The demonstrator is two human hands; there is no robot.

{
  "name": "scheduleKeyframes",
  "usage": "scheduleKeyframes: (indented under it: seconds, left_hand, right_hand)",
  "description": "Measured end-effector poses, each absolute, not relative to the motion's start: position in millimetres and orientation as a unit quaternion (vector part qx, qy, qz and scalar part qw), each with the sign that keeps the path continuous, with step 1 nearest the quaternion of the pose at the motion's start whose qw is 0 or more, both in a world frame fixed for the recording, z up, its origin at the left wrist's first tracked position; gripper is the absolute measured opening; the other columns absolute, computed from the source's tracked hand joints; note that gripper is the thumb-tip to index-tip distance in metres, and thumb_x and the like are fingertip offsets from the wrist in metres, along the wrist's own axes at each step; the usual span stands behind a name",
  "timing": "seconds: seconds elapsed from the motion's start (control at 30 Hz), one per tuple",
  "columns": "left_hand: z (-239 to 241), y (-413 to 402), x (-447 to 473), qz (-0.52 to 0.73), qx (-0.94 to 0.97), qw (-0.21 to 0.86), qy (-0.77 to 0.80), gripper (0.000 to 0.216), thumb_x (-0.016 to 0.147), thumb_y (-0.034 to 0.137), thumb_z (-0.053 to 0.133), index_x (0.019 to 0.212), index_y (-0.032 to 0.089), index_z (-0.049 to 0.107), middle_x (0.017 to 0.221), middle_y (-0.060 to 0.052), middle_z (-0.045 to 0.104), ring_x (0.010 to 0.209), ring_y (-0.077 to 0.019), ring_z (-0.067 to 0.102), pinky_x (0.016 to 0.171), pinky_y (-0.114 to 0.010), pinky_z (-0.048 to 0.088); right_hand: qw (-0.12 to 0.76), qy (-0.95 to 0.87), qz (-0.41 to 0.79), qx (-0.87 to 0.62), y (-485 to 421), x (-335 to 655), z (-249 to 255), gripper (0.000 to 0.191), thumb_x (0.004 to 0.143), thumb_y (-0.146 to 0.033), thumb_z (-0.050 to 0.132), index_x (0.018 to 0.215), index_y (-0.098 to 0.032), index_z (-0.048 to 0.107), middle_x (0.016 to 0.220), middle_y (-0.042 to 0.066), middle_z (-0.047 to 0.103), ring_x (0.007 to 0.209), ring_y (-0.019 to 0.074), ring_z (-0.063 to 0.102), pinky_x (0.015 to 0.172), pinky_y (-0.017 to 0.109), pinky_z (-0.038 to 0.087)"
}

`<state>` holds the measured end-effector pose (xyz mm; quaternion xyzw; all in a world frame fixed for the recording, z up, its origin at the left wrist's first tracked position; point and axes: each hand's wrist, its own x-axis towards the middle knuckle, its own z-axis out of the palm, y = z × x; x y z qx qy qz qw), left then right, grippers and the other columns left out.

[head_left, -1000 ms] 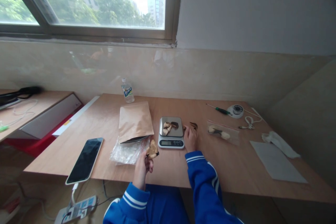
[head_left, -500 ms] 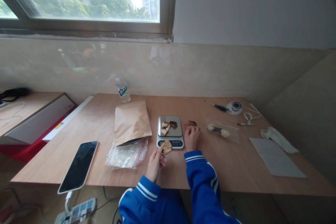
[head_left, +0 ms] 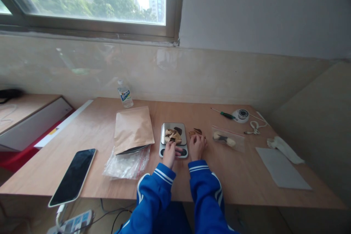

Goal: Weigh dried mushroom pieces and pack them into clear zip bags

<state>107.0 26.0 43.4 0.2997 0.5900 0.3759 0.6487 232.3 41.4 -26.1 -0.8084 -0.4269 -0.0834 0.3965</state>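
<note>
A small digital scale (head_left: 163,130) stands mid-table with several dried light and dark slices (head_left: 175,135) on its steel pan. My left hand (head_left: 170,152) reaches over the scale's front, its fingers pinched on a dried slice at the pan's near edge. My right hand (head_left: 196,146) rests on the table just right of the scale, fingers curled under, with nothing visible in them. Two brown dried pieces (head_left: 195,131) lie on the wood just beyond its fingertips. Both sleeves are blue with white stripes.
A kraft paper pouch (head_left: 133,128) lies left of the scale over a stack of clear zip bags (head_left: 124,164). A phone (head_left: 72,176) lies near the front left edge. A zip bag holding slices (head_left: 227,139), a screwdriver (head_left: 223,114), a water bottle (head_left: 124,94) and a grey sheet (head_left: 282,168) are also there.
My left hand carried a dried slice from the front table edge up to the scale pan, which now holds more pieces. My right hand drew back slightly from the brown pieces.
</note>
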Motion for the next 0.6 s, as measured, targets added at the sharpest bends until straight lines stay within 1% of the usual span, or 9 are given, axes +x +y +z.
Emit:
scheduleKeyframes:
  seconds: [0.07, 0.13, 0.2, 0.3, 0.37, 0.43, 0.5, 0.6]
  left_hand:
    - [41.0, 26.1, 104.0, 0.413, 0.295, 0.642, 0.575, 0.032, 0.083, 0.02, 0.048, 0.114, 0.012, 0.049, 0.071, -0.003, 0.067, 0.051, -0.009, 0.056, 0.045, -0.018, 0.042]
    - [37.7, 24.9, 102.0, 0.447, 0.303, 0.624, 0.565, 0.035, 0.079, 0.018, 0.054, 0.113, 0.013, 0.052, 0.079, -0.005, 0.068, 0.06, -0.0103, 0.06, 0.05, -0.019, 0.046]
    - [35.2, 20.7, 99.8, 0.464, 0.317, 0.606, 0.563, 0.038, 0.076, 0.02, 0.058, 0.113, 0.015, 0.054, 0.083, -0.005, 0.068, 0.065, -0.0116, 0.061, 0.055, -0.021, 0.049]
    - [36.1, 8.2, 90.4, 0.495, 0.359, 0.57, 0.55, 0.039, 0.076, 0.026, 0.056, 0.113, 0.016, 0.055, 0.087, -0.006, 0.068, 0.069, -0.0132, 0.062, 0.059, -0.024, 0.051]
    - [38.7, -2.0, 75.9, 0.508, 0.416, 0.529, 0.538, 0.033, 0.077, 0.032, 0.053, 0.106, 0.016, 0.059, 0.09, -0.007, 0.067, 0.074, -0.0152, 0.062, 0.063, -0.027, 0.051]
    - [39.1, -11.0, 53.6, 0.497, 0.488, 0.472, 0.54, 0.027, 0.077, 0.036, 0.05, 0.091, 0.017, 0.063, 0.091, -0.007, 0.067, 0.08, -0.0174, 0.062, 0.069, -0.029, 0.051]
    - [33.9, -17.9, 25.3, 0.491, 0.514, 0.405, 0.575, 0.026, 0.077, 0.038, 0.049, 0.084, 0.018, 0.064, 0.088, -0.006, 0.066, 0.078, -0.0181, 0.061, 0.069, -0.031, 0.05]
    - [14.4, -25.4, -18.7, 0.48, 0.506, 0.343, 0.629, 0.026, 0.076, 0.038, 0.044, 0.077, 0.018, 0.061, 0.077, -0.004, 0.065, 0.066, -0.0174, 0.06, 0.059, -0.03, 0.049]
  right_hand:
    - [0.391, -0.428, -0.084, -0.81, 41.8, 232.1, -26.6, 0.032, 0.086, -0.025, 0.038, 0.077, -0.016, 0.067, 0.092, 0.011, 0.063, 0.088, 0.0242, 0.049, 0.074, 0.035, 0.028]
    - [0.392, -0.428, -0.084, -0.81, 42.0, 232.1, -27.0, 0.032, 0.086, -0.025, 0.038, 0.077, -0.016, 0.067, 0.093, 0.011, 0.063, 0.087, 0.0241, 0.049, 0.074, 0.035, 0.028]
    - [0.401, -0.427, -0.083, -0.806, 42.1, 232.3, -26.9, 0.032, 0.086, -0.026, 0.037, 0.075, -0.016, 0.067, 0.092, 0.011, 0.063, 0.087, 0.0241, 0.05, 0.074, 0.035, 0.029]
    - [0.422, -0.422, -0.084, -0.798, 41.5, 232.7, -25.9, 0.033, 0.086, -0.027, 0.038, 0.073, -0.017, 0.066, 0.089, 0.011, 0.062, 0.086, 0.0244, 0.05, 0.075, 0.036, 0.03]
    - [0.435, -0.418, -0.091, -0.792, 40.8, 232.9, -25.1, 0.033, 0.086, -0.027, 0.038, 0.072, -0.017, 0.066, 0.088, 0.011, 0.062, 0.086, 0.0244, 0.049, 0.076, 0.036, 0.03]
    - [0.447, -0.409, -0.102, -0.789, 39.8, 233.0, -24.0, 0.033, 0.086, -0.027, 0.038, 0.071, -0.017, 0.066, 0.088, 0.011, 0.061, 0.086, 0.0246, 0.049, 0.077, 0.037, 0.03]
    - [0.455, -0.399, -0.11, -0.788, 38.5, 232.8, -22.7, 0.033, 0.086, -0.028, 0.039, 0.071, -0.017, 0.067, 0.088, 0.011, 0.06, 0.086, 0.025, 0.049, 0.078, 0.038, 0.03]
    - [0.462, -0.384, -0.115, -0.791, 36.3, 232.0, -20.2, 0.032, 0.086, -0.028, 0.04, 0.073, -0.017, 0.067, 0.09, 0.012, 0.058, 0.088, 0.0259, 0.049, 0.08, 0.039, 0.031]
